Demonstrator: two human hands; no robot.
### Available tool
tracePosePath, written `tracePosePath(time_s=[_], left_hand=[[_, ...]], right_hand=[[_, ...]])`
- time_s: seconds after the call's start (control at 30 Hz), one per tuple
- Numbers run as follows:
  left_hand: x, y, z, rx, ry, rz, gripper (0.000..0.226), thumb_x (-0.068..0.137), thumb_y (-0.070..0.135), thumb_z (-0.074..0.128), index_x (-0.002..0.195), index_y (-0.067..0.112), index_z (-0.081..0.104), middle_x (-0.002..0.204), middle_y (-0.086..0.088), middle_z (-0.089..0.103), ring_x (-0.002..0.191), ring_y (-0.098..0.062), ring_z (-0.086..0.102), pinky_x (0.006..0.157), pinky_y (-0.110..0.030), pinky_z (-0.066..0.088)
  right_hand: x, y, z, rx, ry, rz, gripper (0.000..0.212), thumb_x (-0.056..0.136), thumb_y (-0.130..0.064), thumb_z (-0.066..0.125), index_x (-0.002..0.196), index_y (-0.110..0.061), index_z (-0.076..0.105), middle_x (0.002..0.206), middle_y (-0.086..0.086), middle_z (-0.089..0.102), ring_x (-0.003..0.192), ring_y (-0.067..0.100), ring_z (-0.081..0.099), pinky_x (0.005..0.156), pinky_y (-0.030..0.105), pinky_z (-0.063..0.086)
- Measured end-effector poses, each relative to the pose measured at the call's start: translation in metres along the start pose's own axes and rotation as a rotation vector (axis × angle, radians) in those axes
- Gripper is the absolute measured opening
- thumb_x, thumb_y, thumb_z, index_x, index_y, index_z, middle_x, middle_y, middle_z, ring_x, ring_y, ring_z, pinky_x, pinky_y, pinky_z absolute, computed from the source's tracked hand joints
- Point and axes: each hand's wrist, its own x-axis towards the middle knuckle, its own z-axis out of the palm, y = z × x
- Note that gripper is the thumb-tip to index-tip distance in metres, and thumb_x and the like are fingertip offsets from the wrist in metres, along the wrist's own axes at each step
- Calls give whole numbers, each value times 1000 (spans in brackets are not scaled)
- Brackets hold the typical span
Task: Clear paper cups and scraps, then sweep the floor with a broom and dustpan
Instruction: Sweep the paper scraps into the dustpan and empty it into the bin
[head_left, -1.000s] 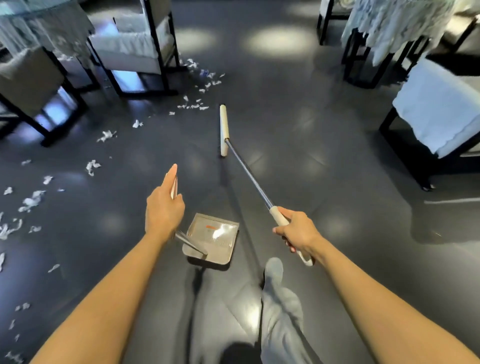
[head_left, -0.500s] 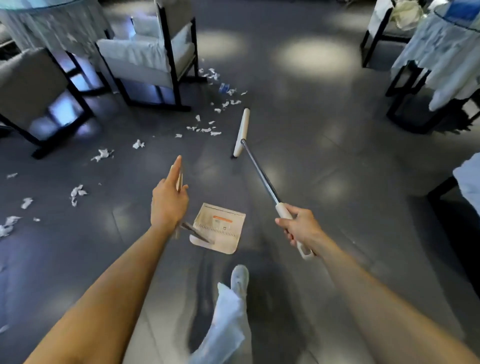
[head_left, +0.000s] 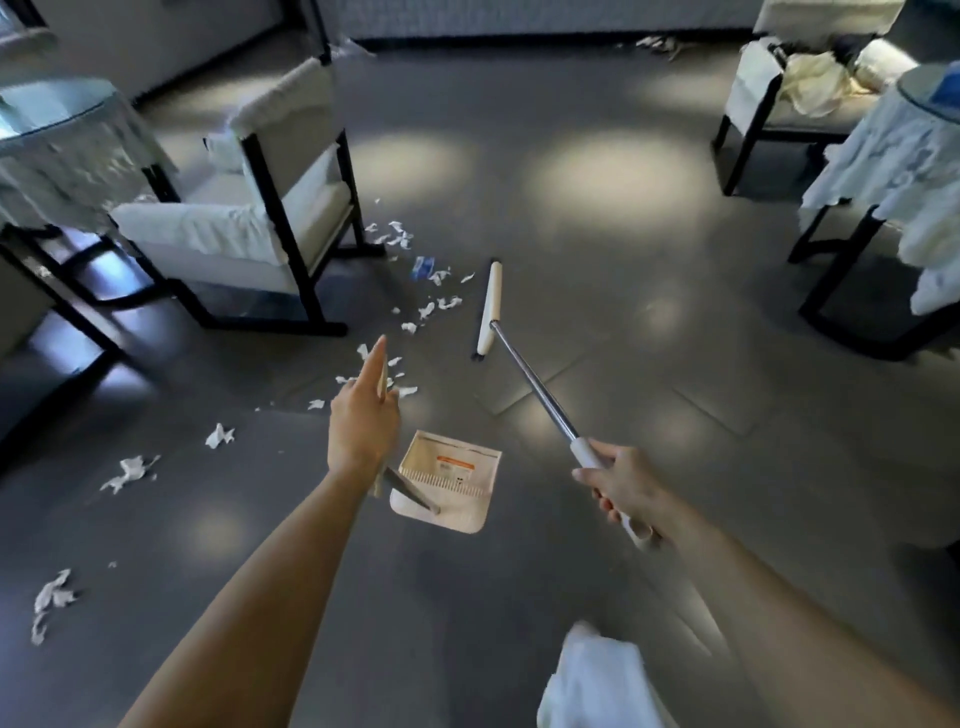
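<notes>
Here, left hand fingers clasp the dustpan handle, forefinger straight along it, pan below the wrist; right hand grips the broom handle's end, arm extended, head on the floor beside paper scraps

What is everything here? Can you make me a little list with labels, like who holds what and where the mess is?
left hand: grips the dustpan handle
right hand: grips the broom handle
broom head: down at the floor, just right of the scraps
scraps: white paper bits scattered from the chair out to the left
dustpan: no scraps seen in it yet
sweeping: not yet done
</notes>
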Motion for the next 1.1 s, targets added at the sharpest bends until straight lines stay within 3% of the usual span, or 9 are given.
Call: tracePosePath(time_s=[0.23, 0.37, 0.5, 0.57, 0.67, 0.77, 0.93, 1.0, 1.1], left_hand=[[201, 59, 137, -58, 50, -85, 70, 89, 2, 53, 145, 40, 37, 124, -14, 62, 116, -29, 56, 99, -38, 44], [312, 108, 189, -33, 64, -110, 70, 89, 5, 56, 145, 42, 34, 125, -13, 62, 112, -26, 59, 94, -31, 42], [407, 136, 241, -53, 101, -168, 71, 89, 6, 60, 145, 41, 34, 129, -12, 60, 117, -26, 57, 98, -33, 41], [462, 143, 271, -75, 142, -171, 72, 88, 3, 61, 146, 36, 35, 131, -10, 60, 120, -22, 56, 96, -24, 37], [552, 151, 319, -105, 185, -192, 72, 88, 2, 61, 146, 36, 36, 130, -7, 60, 110, -7, 54, 91, -20, 37], [649, 163, 361, -116, 187, -238, 69, 89, 3, 58, 144, 39, 37, 126, -6, 63, 102, -11, 58, 87, -23, 43], [799, 201, 401, -146, 226, -240, 63, 90, 4, 59, 143, 35, 41, 108, 6, 67, 87, 5, 50, 81, -10, 33], [861, 214, 413, -107, 225, -249, 66, 91, 4, 58, 145, 35, 39, 122, 2, 64, 96, 2, 51, 81, -5, 31], [948, 222, 438, -49, 242, -227, 65, 91, 4, 58, 146, 31, 38, 130, -9, 61, 110, -17, 57, 85, -15, 32]], right_hand=[[243, -97, -101, -73, -62, -53, 52, 92, -7, 61, 141, -13, 45, 54, 5, 46, 35, 9, 39, 33, 19, 35], [355, -163, -158, -117, -109, -55, 51, 89, -7, 63, 138, -17, 50, 50, 1, 47, 30, 7, 39, 32, 18, 35], [462, -223, -195, -126, -151, -66, 54, 88, -8, 65, 139, -19, 50, 40, -6, 48, 30, 6, 41, 32, 18, 36], [521, -249, -209, -144, -170, -79, 56, 88, -10, 66, 140, -19, 48, 41, -7, 49, 31, 7, 42, 33, 19, 37], [615, -289, -227, -127, -196, -70, 57, 89, -11, 65, 142, -19, 45, 42, -5, 50, 32, 7, 41, 33, 18, 36], [711, -342, -250, -124, -209, -59, 57, 90, -8, 63, 143, -18, 43, 47, 1, 49, 32, 8, 39, 33, 18, 35], [848, -444, -289, -125, -238, -55, 56, 93, -4, 58, 145, -12, 39, 54, 7, 42, 30, 8, 36, 31, 17, 31], [898, -481, -299, -139, -242, -64, 57, 94, -5, 58, 146, -12, 37, 54, 7, 42, 34, 11, 37, 32, 18, 32], [984, -533, -307, -112, -252, -76, 56, 94, -4, 57, 146, -13, 38, 55, 6, 41, 32, 9, 35, 32, 17, 32]])
